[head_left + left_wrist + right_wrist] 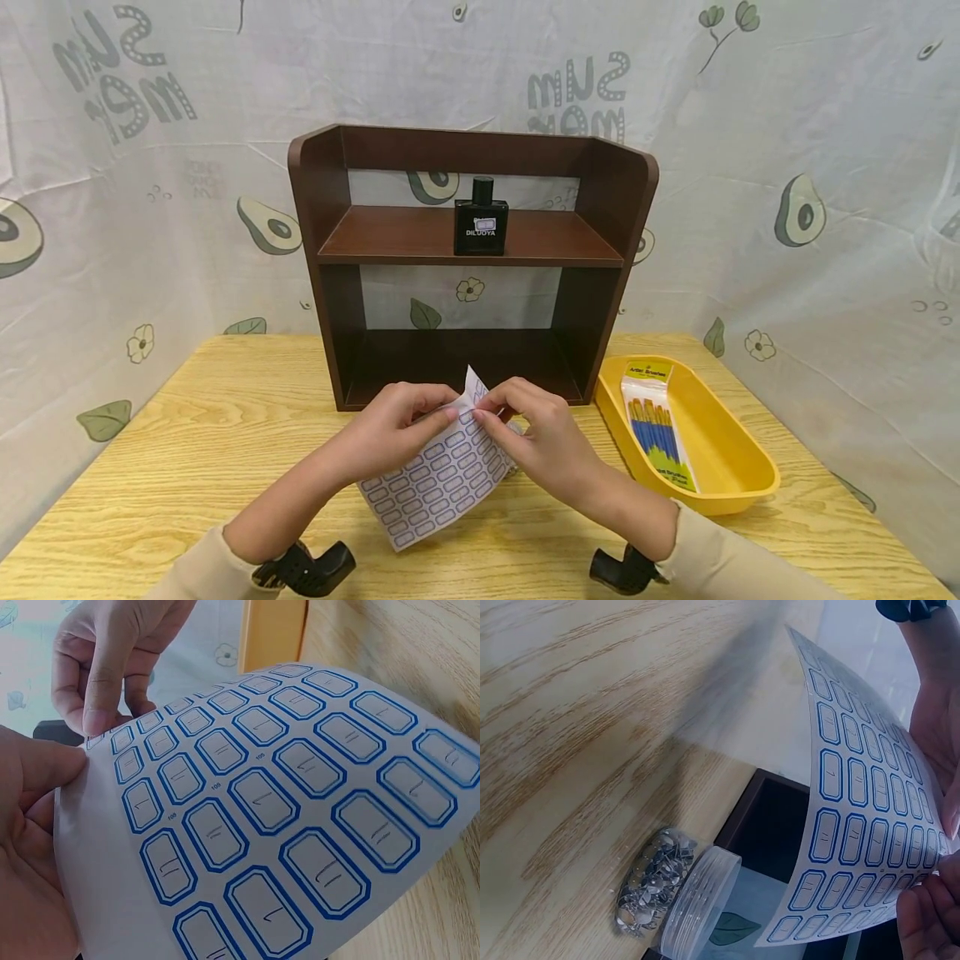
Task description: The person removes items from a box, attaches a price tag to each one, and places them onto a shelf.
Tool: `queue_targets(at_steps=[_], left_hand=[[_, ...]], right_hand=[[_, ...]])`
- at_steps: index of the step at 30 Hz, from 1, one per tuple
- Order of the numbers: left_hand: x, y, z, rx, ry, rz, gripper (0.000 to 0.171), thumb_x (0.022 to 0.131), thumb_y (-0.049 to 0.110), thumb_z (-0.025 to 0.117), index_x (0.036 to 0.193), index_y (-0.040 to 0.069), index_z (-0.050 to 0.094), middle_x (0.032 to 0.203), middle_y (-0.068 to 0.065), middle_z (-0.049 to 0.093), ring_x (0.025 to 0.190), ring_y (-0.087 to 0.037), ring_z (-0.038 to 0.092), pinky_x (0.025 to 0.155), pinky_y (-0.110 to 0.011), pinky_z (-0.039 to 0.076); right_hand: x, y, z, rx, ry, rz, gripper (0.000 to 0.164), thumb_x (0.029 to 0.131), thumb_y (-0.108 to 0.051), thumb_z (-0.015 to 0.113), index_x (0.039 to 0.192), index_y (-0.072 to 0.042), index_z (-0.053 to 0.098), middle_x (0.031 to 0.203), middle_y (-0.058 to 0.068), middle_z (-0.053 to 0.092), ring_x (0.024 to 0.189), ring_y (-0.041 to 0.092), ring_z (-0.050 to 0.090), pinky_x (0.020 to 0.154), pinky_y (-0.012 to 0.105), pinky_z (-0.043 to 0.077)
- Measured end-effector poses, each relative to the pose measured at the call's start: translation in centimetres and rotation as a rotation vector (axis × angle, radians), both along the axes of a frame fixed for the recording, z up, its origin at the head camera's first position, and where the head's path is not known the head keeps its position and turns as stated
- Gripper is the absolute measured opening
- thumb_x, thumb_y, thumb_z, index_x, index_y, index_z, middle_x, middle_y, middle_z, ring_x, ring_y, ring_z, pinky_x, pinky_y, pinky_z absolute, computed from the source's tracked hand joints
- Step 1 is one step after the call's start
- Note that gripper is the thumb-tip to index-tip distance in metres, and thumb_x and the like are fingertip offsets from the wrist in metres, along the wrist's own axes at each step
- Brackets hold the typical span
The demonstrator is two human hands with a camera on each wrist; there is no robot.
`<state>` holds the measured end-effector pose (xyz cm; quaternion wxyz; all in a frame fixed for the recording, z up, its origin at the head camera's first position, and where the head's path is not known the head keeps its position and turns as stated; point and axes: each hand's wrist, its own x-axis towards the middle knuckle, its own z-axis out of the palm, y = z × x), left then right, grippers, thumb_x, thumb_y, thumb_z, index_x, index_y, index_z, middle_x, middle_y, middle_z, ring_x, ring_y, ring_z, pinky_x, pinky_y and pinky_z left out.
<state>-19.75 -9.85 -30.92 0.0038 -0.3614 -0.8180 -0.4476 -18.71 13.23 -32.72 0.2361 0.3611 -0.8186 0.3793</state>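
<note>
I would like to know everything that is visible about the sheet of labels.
The sheet of labels is white, apparently thin paper, printed with rows of blue, double-outlined frames with cut corners; many bear small dark strokes. A blank margin shows in the left wrist view. The sheet is curved and tilted, held up over the table, with one corner pointing upward. The left hand and right hand pinch it close together near that corner.

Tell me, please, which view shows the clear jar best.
Right wrist: the clear jar shows its lid and silvery contents. The head view catches only slivers beside the right hand; left wrist, none.
</note>
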Motion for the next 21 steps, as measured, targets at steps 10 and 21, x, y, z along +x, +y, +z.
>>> queue_targets(at_steps=[10, 21], left_hand=[[-0.01, -0.15, 0.12, -0.007, -0.029, 0.02, 0.021, 0.107, 0.011, 0.058, 0.115, 0.003, 0.075, 0.1, -0.011, 0.078, 0.078, -0.007, 0.069, 0.072, -0.022, 0.059], [-0.1, -0.24, 0.12, -0.014, -0.023, 0.033, 0.022, 0.106, 0.01, 0.057, 0.116, 0.001, 0.075, 0.097, -0.011, 0.078, 0.075, -0.006, 0.068, 0.069, -0.022, 0.059]], right_hand=[[0.11, -0.05, 0.16, 0.022, -0.026, 0.013, 0.009, 0.095, -0.006, 0.076, 0.102, -0.01, 0.072, 0.095, -0.001, 0.073, 0.083, 0.006, 0.063, 0.075, 0.022, 0.061], [0.1, 0.03, 0.38, 0.035, -0.07, 0.036, 0.007, 0.096, -0.007, 0.074, 0.103, -0.01, 0.071, 0.097, 0.0, 0.075, 0.085, 0.006, 0.064, 0.076, 0.025, 0.062]])
